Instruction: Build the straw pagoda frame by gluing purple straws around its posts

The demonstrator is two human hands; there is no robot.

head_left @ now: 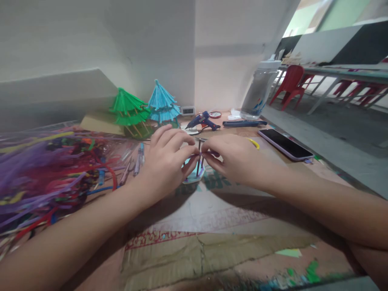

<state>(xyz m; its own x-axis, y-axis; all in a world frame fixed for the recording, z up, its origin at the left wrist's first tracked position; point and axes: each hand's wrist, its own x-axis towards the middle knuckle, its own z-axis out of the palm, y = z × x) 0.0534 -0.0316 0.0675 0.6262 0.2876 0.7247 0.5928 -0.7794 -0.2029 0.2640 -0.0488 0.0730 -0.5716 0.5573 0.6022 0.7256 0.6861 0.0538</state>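
My left hand [172, 155] and my right hand [232, 157] meet at the middle of the view, fingertips pinched round a thin purple strip [214, 153]. The strip crosses a dark upright stick [199, 163]. Below the fingers, the stick rises from a small light-blue base [194, 176] with purple bits along its edge. My left fingers partly cover the base and other uprights. The base rests on a sheet with green and red print.
Colourful pipe cleaners [45, 173] heap at the left. Behind stand a green tiered model [129, 109], a blue one [163, 103], a glue gun [202, 120] and a bottle [260, 89]. A phone [285, 143] lies at the right.
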